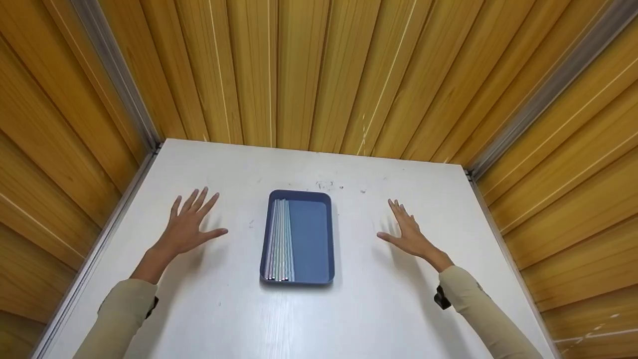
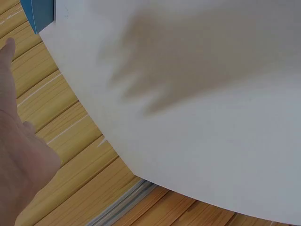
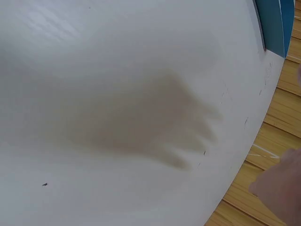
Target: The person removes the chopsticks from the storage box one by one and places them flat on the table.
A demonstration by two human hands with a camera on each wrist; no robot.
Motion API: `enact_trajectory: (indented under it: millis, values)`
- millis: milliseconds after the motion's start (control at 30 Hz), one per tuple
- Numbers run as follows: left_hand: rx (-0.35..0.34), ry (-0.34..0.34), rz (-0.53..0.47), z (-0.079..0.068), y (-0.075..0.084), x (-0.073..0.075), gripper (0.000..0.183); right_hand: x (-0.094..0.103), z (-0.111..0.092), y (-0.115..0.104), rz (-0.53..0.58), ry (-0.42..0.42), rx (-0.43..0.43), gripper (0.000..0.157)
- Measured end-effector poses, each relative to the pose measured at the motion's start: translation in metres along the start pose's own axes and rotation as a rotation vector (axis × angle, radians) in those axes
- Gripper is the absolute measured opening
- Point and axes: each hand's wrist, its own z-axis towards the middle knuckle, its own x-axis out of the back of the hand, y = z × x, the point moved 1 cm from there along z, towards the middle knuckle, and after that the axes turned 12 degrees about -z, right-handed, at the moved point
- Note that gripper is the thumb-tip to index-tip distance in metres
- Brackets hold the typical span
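Note:
A blue rectangular tray [image 1: 313, 239] stands in the middle of the white table in the head view. Along its left side lie several thin, pale sticks [image 1: 281, 239] side by side, with shiny ends toward the person. To the left of the tray my left hand [image 1: 188, 228] hovers over the table, fingers spread and holding nothing. My right hand [image 1: 407, 235] is raised on the other side, its fingers straight and its thumb pointing at the tray. Each wrist view shows a hand shadow on the table and a corner of the tray [image 2: 43, 14].
The white table [image 1: 349, 324] has a few dark scuff marks [image 1: 325, 185] beyond the tray. Yellow wood-look panels [image 1: 299, 75] rise behind the table and at both sides. Grey metal rails [image 1: 119, 75] run along the corners and the table's side edges.

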Motion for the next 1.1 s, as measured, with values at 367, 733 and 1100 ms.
enact_trajectory:
  millis: [367,733,1100]
  values:
    - [0.063,-0.093,-0.374,0.004,0.008,-0.028,0.091,-0.010,0.009,-0.025,0.246,-0.003,0.046,0.076]
    - [0.050,-0.200,-0.709,0.031,0.031,-0.060,0.086,-0.022,0.022,-0.083,0.346,0.033,0.156,0.059]
    - [0.143,-0.211,-0.906,0.046,0.037,-0.096,0.092,-0.050,0.034,-0.117,0.455,-0.071,0.255,0.051]
